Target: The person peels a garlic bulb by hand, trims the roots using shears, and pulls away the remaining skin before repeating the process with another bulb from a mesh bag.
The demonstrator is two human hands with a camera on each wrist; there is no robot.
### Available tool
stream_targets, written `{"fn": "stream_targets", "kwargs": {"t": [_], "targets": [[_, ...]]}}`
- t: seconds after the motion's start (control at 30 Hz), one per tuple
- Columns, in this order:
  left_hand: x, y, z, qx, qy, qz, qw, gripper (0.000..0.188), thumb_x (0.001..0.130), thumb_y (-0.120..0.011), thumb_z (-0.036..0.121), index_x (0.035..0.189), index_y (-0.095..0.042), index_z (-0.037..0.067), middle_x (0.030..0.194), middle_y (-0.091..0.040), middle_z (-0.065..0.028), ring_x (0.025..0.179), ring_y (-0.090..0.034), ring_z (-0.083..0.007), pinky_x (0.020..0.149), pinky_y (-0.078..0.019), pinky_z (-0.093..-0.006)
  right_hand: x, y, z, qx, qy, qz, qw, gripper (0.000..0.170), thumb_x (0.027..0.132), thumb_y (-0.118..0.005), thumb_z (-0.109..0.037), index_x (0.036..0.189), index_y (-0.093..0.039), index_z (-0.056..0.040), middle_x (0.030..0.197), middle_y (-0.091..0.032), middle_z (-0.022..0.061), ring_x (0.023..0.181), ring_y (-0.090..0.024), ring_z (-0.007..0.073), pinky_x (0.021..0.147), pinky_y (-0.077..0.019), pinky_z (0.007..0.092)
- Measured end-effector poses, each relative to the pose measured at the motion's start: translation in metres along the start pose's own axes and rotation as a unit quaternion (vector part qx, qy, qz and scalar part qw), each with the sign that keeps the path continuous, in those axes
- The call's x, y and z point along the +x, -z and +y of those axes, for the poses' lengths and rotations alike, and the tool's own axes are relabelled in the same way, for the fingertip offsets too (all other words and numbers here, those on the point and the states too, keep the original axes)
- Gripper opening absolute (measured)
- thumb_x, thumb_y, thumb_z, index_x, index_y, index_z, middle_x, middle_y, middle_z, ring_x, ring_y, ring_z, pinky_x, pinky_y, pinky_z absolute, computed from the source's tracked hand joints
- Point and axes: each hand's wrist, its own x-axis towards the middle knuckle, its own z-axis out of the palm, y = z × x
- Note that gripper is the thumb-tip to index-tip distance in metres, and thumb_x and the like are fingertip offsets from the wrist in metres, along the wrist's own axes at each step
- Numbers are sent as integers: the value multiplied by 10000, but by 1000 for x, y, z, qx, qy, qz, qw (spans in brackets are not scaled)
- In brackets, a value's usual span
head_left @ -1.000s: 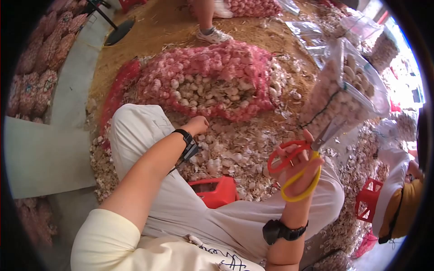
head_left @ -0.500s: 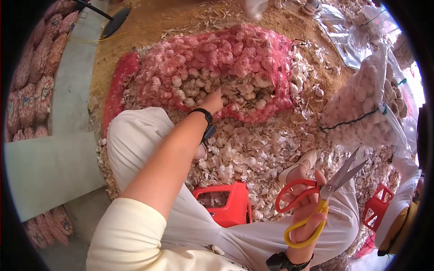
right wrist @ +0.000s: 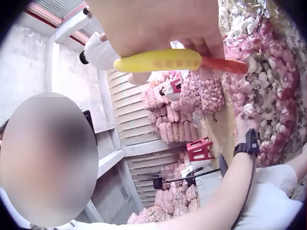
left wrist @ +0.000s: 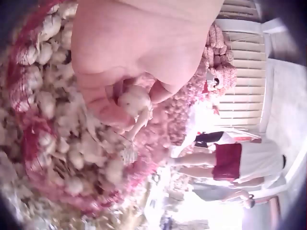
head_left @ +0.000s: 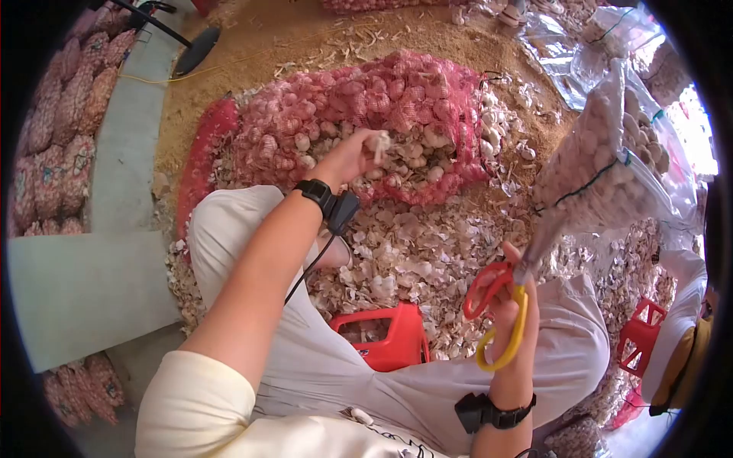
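My left hand [head_left: 353, 158] is over the opening of a pink net sack [head_left: 321, 95] full of garlic. Its fingers pinch a garlic bulb [left wrist: 135, 101] whose stem points away from the palm in the left wrist view. My right hand [head_left: 510, 317] holds scissors with a red handle loop [head_left: 489, 290] and a yellow one [head_left: 521, 336], fingers through the loops; the blades are blurred and point up toward a clear bag. In the right wrist view the yellow handle [right wrist: 158, 61] lies across the palm.
A clear bag of garlic [head_left: 588, 168] stands at the right. Loose garlic skins [head_left: 397, 256] cover the floor between my legs, around a red plastic stool [head_left: 389, 336]. Another red stool [head_left: 641, 336] is at the far right. Net sacks [head_left: 65, 99] are stacked at the left.
My left hand has gone from beside the sack into its opening and now holds a bulb raised a little. My right hand has shifted slightly, and the scissor blades have turned more upright since half a second ago.
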Motion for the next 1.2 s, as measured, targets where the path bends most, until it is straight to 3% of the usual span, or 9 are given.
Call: {"fn": "stream_targets", "kwargs": {"t": [0.17,0.23,0.27,0.3,0.37,0.6,0.97,1.03,1.2], "targets": [[-84,-64,25,-9,-24,-176,984,376,949,-463,233,1240,-509,0,1153,-616,-144,943,-638,-222,804,-537,-338,3,1,24,-227,84,14,970,718,730,-790,-134,1358,-445,-94,990,-533,56,837,-528,153,700,-476,301],[-125,-77,26,-21,-44,-243,969,406,958,-448,230,1279,-476,-16,1219,-586,-160,1001,-628,-240,871,-523,-348,3,-9,17,-471,116,2,874,680,737,-785,-154,1336,-466,-101,1009,-544,108,856,-549,219,745,-475,329],[-153,-85,28,-24,-54,-267,962,421,969,-420,218,1313,-435,-24,1258,-555,-173,1046,-612,-262,919,-500,-355,4,-8,24,-479,136,6,867,658,726,-783,-157,1312,-487,-112,1029,-537,143,907,-553,298,780,-470,358],[-177,-90,29,-27,-63,-290,954,438,980,-393,206,1347,-394,-32,1298,-524,-186,1090,-597,-284,967,-477,-362,3,-11,25,-480,138,3,866,658,726,-783,-157,1312,-487,-112,1029,-537,143,907,-553,298,780,-470,358],[-211,-90,24,-6,-75,-289,954,476,997,-412,238,1390,-338,-20,1324,-495,-194,1136,-571,-300,995,-466,-363,1,-15,25,-509,282,0,813,711,682,-805,-121,1317,-484,-108,988,-522,117,834,-540,274,699,-470,366],[-235,-76,-12,-3,-157,-203,967,690,826,-669,430,1355,-395,80,1193,-557,-66,1064,-595,-175,948,-497,-314,-7,-24,25,-529,304,-45,791,655,695,-788,-151,1287,-513,-104,1076,-514,146,986,-529,333,822,-458,421],[-225,-67,-31,-19,-166,-175,970,732,794,-685,485,1322,-373,86,1157,-546,-57,1006,-609,-162,916,-507,-309,2,-31,38,-524,299,-49,796,674,680,-806,-194,1283,-520,-102,1023,-535,130,963,-543,327,811,-459,412],[-221,-67,-39,-26,-155,-168,973,685,813,-704,409,1269,-373,20,1045,-591,-77,950,-629,-170,861,-541,-318,4,-31,40,-524,300,-51,796,678,678,-807,-196,1285,-520,-108,1023,-535,126,963,-543,325,811,-458,411],[-211,-67,-49,36,-153,-194,968,698,825,-696,418,1303,-340,55,1158,-567,-99,1037,-610,-194,922,-505,-359,6,-35,51,-502,271,-65,819,662,690,-804,-246,1283,-530,-140,993,-544,119,888,-561,319,745,-479,404]]}}
